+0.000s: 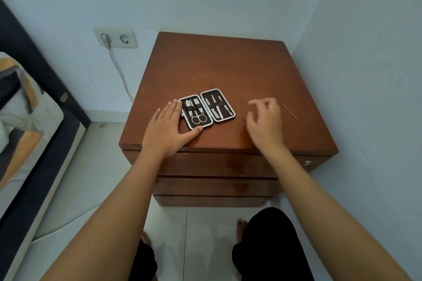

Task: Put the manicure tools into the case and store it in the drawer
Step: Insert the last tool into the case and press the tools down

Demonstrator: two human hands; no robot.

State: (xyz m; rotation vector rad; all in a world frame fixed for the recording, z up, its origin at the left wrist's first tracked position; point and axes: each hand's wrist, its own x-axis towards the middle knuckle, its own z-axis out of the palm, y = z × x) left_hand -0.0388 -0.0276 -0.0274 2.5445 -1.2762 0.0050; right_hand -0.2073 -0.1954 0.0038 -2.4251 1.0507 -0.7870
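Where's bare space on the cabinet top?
Free: the whole back of the cabinet top behind the open manicure case. Crowded: front strip, with left hand against the case, right hand hovering, thin tool right.

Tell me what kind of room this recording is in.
Likely a bedroom: a wooden nightstand with drawers stands in a corner, beside a bed with patterned bedding, near a wall socket.
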